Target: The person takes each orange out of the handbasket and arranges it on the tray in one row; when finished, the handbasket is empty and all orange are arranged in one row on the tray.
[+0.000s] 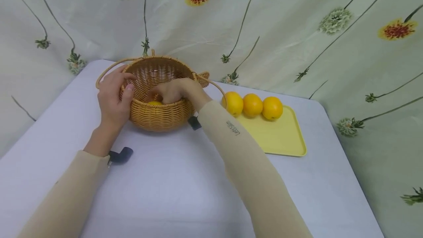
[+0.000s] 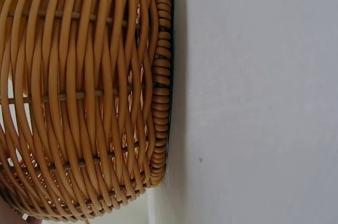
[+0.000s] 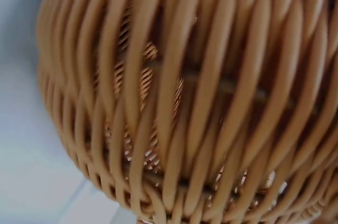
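Note:
A round wicker basket (image 1: 161, 116) stands on the white table, tipped slightly so its opening shows. My left hand (image 1: 114, 94) grips its left rim, thumb and fingers bent over the edge. Over the front rim my right hand (image 1: 173, 90) reaches down inside; its fingertips are hidden, so whether they hold anything cannot be told. Just beside that hand, an orange fruit (image 1: 154, 103) shows low in the basket. In the left wrist view the woven side (image 2: 79, 86) fills the left half. Close basket weave (image 3: 200, 97) fills most of the right wrist view.
Right of the basket lies a yellow tray (image 1: 281, 137) with three oranges (image 1: 252, 105) in a row along its back edge. The basket's thin handle (image 1: 112, 69) is folded outward at the left. A flower-patterned curtain (image 1: 281, 39) hangs behind the table (image 1: 158, 186).

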### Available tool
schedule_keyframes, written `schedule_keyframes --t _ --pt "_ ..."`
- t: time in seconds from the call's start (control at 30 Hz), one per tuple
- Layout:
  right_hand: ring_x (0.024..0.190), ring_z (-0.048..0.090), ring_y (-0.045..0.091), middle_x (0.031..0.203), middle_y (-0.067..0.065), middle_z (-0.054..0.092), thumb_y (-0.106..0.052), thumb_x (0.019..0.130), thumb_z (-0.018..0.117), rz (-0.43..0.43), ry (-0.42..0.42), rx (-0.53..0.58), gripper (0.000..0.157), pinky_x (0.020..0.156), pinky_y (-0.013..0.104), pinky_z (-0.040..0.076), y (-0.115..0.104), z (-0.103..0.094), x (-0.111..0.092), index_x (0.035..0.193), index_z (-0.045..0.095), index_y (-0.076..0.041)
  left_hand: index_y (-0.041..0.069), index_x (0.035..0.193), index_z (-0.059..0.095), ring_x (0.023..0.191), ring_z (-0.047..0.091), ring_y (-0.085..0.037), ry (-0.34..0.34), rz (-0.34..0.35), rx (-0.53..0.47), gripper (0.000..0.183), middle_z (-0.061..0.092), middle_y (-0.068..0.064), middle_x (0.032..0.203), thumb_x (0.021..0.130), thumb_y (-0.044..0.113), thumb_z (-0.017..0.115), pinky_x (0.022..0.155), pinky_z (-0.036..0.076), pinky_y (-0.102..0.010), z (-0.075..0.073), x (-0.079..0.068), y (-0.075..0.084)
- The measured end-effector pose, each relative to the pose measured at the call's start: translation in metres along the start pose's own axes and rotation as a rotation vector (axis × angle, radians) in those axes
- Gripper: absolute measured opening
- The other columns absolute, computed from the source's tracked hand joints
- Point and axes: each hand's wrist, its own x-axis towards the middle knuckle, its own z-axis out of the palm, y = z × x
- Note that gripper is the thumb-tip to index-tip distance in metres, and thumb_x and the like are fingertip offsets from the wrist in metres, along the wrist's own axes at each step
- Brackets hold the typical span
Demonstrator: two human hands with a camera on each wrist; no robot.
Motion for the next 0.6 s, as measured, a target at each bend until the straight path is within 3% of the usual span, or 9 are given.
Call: schedule_keyframes --t 0.13,0.23,0.37,0.47,0.6 --pt "0.117 0.053 0.013 0.135 -0.001 0.06 -0.014 0.095 0.063 -0.013 0.114 0.008 0.05 0.099 0.022 0.044 0.001 0.001 -0.003 0.144 0.053 -0.015 -0.003 0.113 0.071 0.138 0.057 -0.039 0.008 -0.007 -0.005 0.06 0.066 -0.017 0.143 0.096 0.047 0.042 0.12 0.038 -0.053 0.002 0.0 0.003" --pt "0.115 0.054 0.014 0.131 -0.001 0.061 -0.02 0.089 0.074 -0.019 0.222 0.048 0.054 0.096 0.023 0.045 0.004 0.001 -0.006 0.138 0.054 -0.014 -0.003 0.114 0.071 0.138 0.057 -0.039 0.008 -0.01 -0.006 0.059 0.066 -0.016 0.144 0.096 0.046 0.042 0.121 0.038 -0.052 0.002 0.001 0.003" --pt "0.126 0.054 0.013 0.142 -0.002 0.061 -0.032 0.084 0.085 -0.026 0.362 0.083 0.069 0.103 0.021 0.043 0.007 0.003 -0.01 0.144 0.052 -0.017 -0.003 0.113 0.07 0.138 0.057 -0.039 0.005 -0.018 -0.006 0.059 0.067 -0.017 0.142 0.097 0.047 0.043 0.122 0.038 -0.05 0.001 0.001 0.003" --pt "0.134 0.053 0.013 0.151 -0.002 0.058 -0.032 0.084 0.086 -0.037 0.44 0.097 0.074 0.107 0.02 0.041 0.009 0.004 -0.014 0.148 0.051 -0.018 -0.003 0.112 0.07 0.138 0.057 -0.038 0.006 -0.031 -0.01 0.058 0.067 -0.018 0.141 0.097 0.046 0.044 0.122 0.037 -0.05 0.0 0.001 0.003" --pt "0.133 0.055 0.012 0.151 -0.002 0.058 -0.03 0.081 0.087 -0.066 0.563 0.176 0.076 0.106 0.02 0.043 0.011 0.008 -0.026 0.147 0.051 -0.018 -0.004 0.111 0.07 0.138 0.057 -0.039 0.003 -0.031 -0.013 0.057 0.067 -0.019 0.14 0.096 0.045 0.044 0.122 0.037 -0.05 0.001 0.001 0.003"
